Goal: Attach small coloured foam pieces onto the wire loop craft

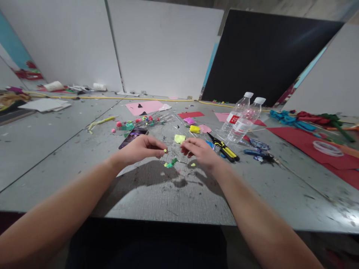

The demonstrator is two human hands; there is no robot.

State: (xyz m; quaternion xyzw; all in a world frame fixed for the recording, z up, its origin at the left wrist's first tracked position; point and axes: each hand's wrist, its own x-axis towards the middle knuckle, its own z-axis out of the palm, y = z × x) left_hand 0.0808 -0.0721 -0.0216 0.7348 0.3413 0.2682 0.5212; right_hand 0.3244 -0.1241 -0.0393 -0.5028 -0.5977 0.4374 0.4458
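Observation:
Between the thumb and forefinger of my left hand (147,146) is a tiny piece of yellow clay (165,151). My right hand (198,150) is held across from it with fingers curled together; whether they hold anything is hidden. Just beyond my hands lies a pale yellow lump of clay (180,139). On the table below and between them are small bits of green clay (171,163), apparently on a thin wire. A small yellow bit (193,164) lies by my right wrist. The phone (132,138) lies partly behind my left hand.
Yellow-handled pliers (227,152) and two clear plastic bottles (241,125) stand or lie to the right. Red sheets (305,144) and a clear tape roll (327,148) are farther right. Pink paper (148,107) and colourful clay pieces (129,126) lie at the back left. The table's front edge (162,221) is near me.

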